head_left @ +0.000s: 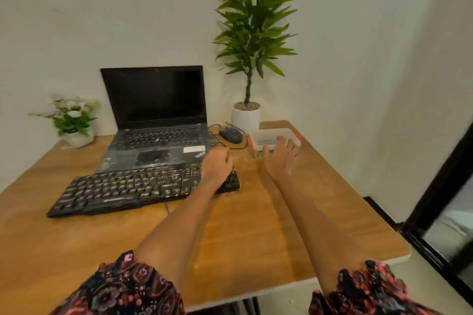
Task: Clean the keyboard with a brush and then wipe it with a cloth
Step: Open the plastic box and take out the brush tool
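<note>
Keyboard point(122, 186) lies beneath left hand's point(217, 165) fingers point(226, 155).

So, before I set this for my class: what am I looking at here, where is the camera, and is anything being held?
There is one picture, taken by a camera worn on a person's head, looking down at their own bare arms. No machine is involved. On the wooden table lie a black keyboard, an open laptop, a mouse and a clear lidded box, with two potted plants at the back. The left hand rests curled at the keyboard's right end; whether it grips anything cannot be told. The right hand reaches open toward the box, its fingers at the lid. No brush or cloth is visible.
</note>
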